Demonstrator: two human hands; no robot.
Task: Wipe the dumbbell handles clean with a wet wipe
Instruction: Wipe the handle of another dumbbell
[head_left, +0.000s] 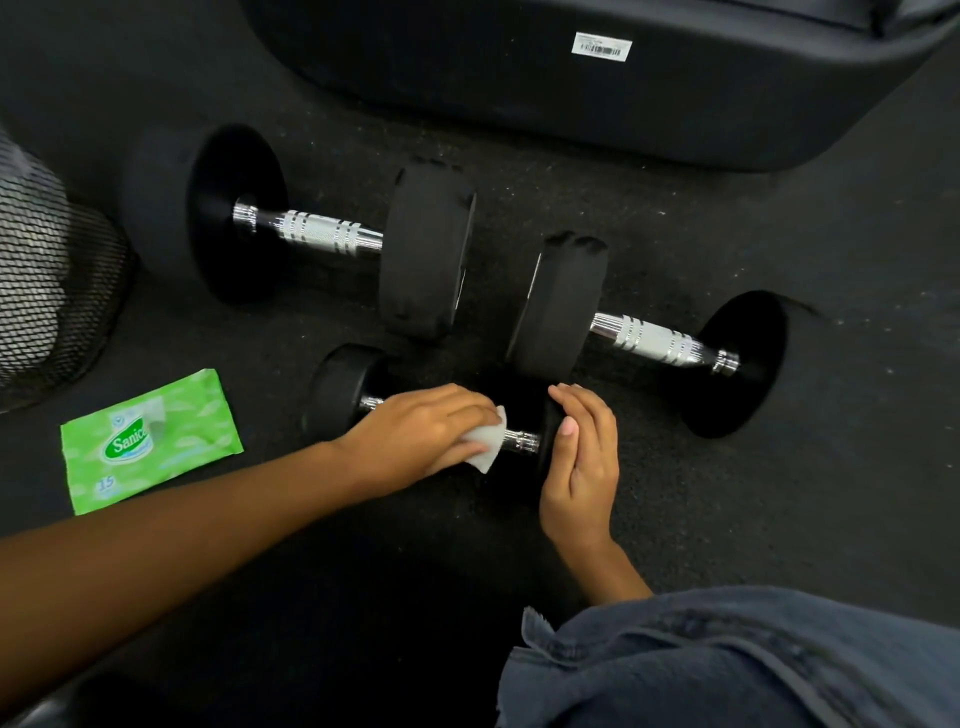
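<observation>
- While the left hand (421, 431) lies over the handle (521, 441) of the small dumbbell (337, 395), its grip is closed around a white wet wipe (489, 444), with the fingers curled over it. The wipe is pressed on the chrome handle.
- One corner of the wipe comes out from under the fingers, and a short bare part of the handle shows just beside it.
- The right hand (582, 467) has a loose grip and holds nothing. Its fingers are nearly straight and together, and they rest against the right head of the same dumbbell, which is mostly hidden by the hand.
- This small dumbbell lies on the dark floor (779, 208), close in front of the person.
- Two bigger dumbbells lie behind it. The left big dumbbell (431, 249) is farther back, and the right big dumbbell (561, 306) is just behind the right hand. Both have chrome handles that nobody touches.
- A green wipes pack (150, 441) lies flat on the floor to the left of the small dumbbell, well apart from it.
- A black mesh basket (47, 270) stands at the left edge.
- A large black padded object (519, 93) with a white barcode label (601, 47) is at the top.
- A knee in blue denim (753, 665) is at the bottom right.
</observation>
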